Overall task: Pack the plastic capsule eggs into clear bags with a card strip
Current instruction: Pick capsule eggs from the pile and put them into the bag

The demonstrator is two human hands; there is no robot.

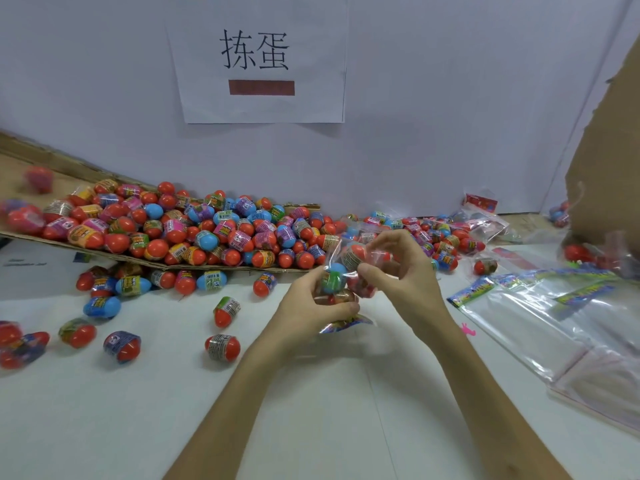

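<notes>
A clear bag (346,271) with several capsule eggs inside is held above the white table, mid-frame. My left hand (308,313) grips its lower part, where a colourful card strip (346,323) sticks out. My right hand (394,271) pinches the bag's upper part around a red-tipped egg (355,254). A big heap of red and blue capsule eggs (194,230) lies on a tilted cardboard sheet at the left.
Loose eggs (221,346) are scattered on the table at the left. A stack of empty clear bags with card strips (554,313) lies at the right. Filled bags (481,216) sit by the back wall. A cardboard panel (606,168) stands at far right.
</notes>
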